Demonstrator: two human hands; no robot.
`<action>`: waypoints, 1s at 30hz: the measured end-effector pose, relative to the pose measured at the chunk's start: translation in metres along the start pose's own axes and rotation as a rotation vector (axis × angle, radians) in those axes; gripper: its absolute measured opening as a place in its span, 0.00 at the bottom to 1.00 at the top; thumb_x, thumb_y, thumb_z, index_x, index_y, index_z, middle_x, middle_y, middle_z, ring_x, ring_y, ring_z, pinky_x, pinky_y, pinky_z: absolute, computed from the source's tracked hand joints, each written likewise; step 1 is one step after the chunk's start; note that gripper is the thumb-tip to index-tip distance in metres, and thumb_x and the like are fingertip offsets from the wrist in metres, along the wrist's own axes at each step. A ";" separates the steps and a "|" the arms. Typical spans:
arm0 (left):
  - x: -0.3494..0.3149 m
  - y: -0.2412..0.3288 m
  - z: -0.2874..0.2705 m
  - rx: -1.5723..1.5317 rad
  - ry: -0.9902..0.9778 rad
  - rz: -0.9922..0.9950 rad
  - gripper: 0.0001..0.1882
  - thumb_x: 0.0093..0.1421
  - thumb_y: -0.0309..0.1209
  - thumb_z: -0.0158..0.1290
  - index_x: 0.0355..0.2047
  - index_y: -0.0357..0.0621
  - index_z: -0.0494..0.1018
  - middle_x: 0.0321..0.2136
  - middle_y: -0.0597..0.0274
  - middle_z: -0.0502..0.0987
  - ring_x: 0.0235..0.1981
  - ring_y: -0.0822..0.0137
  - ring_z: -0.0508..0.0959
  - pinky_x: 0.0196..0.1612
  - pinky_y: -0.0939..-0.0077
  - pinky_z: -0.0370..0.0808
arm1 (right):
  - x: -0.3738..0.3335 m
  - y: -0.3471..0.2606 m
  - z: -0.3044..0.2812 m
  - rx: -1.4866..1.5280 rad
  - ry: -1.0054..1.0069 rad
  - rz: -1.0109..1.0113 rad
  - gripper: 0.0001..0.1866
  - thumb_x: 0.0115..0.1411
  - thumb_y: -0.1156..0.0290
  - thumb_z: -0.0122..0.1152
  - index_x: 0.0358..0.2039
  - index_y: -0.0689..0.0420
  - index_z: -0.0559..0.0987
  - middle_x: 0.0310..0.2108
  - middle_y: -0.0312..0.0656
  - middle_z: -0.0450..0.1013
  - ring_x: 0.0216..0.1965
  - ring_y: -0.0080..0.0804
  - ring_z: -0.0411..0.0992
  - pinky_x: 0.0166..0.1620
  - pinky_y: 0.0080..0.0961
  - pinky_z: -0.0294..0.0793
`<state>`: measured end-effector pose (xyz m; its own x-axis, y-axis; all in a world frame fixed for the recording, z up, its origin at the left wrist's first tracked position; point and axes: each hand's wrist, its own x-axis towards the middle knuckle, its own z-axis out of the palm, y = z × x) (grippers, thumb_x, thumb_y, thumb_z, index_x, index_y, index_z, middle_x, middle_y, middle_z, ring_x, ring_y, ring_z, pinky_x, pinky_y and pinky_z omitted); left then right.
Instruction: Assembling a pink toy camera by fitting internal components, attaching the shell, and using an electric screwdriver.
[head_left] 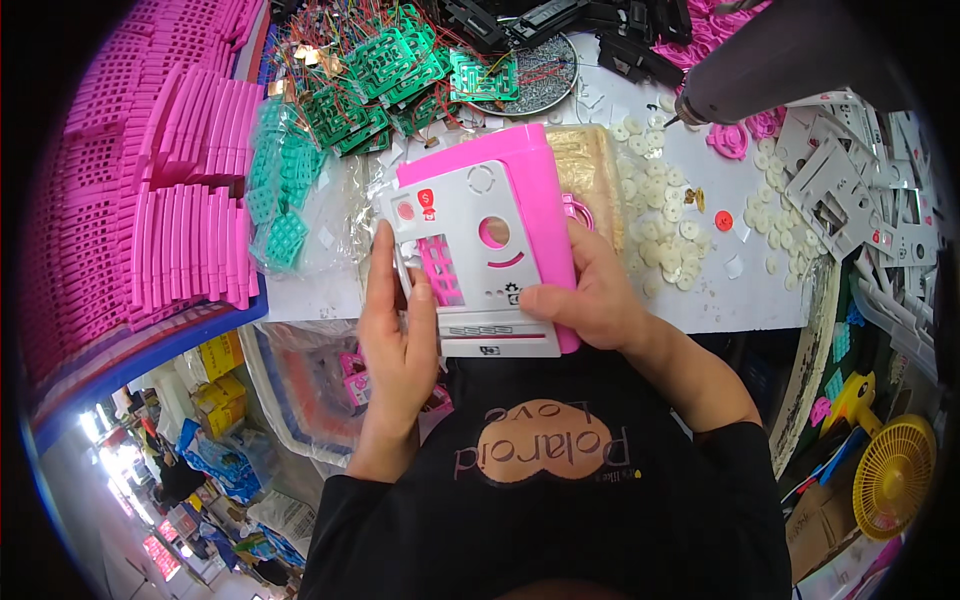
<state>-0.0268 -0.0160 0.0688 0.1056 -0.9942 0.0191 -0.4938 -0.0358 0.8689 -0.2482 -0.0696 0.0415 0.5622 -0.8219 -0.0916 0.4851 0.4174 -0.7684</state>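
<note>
Between my two hands a white plastic faceplate (465, 215) with cutouts and small red and black prints lies over a pink plastic panel (537, 190). The panel sticks out past the faceplate at the top and right, and its grid shows through the rectangular window. My left hand (395, 320) grips the left edge, fingers along the side. On the right, my right hand (590, 295) holds the lower right edge with its thumb on the white face; its other fingers are partly hidden behind the panel. A pink ring-shaped part (576, 209) shows just above that hand.
Stacked pink panels (195, 240) fill the left side. Green circuit boards with wires (390, 65) and green keypads (285, 190) lie at the back left. An electric screwdriver (750, 75) hangs at the right, near white discs (670, 240) and piled white faceplates (835, 185). A yellow fan (893, 475) stands lower right.
</note>
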 end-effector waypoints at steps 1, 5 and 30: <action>0.002 -0.001 -0.006 0.149 -0.007 0.055 0.36 0.65 0.21 0.50 0.72 0.39 0.52 0.46 0.65 0.69 0.35 0.77 0.68 0.36 0.85 0.67 | 0.000 0.003 -0.002 0.015 -0.005 -0.012 0.29 0.60 0.74 0.65 0.61 0.63 0.67 0.50 0.40 0.76 0.50 0.23 0.74 0.54 0.26 0.74; 0.011 0.010 -0.001 -0.115 0.255 -0.035 0.34 0.65 0.28 0.53 0.70 0.35 0.56 0.47 0.60 0.72 0.43 0.71 0.72 0.50 0.73 0.72 | 0.003 0.007 -0.001 0.104 -0.047 -0.013 0.29 0.61 0.74 0.63 0.62 0.63 0.67 0.51 0.40 0.75 0.52 0.24 0.73 0.55 0.26 0.74; 0.061 0.003 0.000 -0.574 0.062 -0.131 0.19 0.75 0.40 0.45 0.42 0.35 0.76 0.34 0.65 0.81 0.34 0.78 0.77 0.39 0.79 0.75 | -0.031 -0.007 0.011 -0.106 -0.015 0.131 0.40 0.59 0.85 0.64 0.69 0.60 0.57 0.59 0.44 0.70 0.59 0.30 0.71 0.60 0.28 0.74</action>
<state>-0.0219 -0.0766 0.0727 0.1933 -0.9768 -0.0927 0.0712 -0.0802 0.9942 -0.2616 -0.0427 0.0561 0.6266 -0.7567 -0.1865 0.3337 0.4768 -0.8132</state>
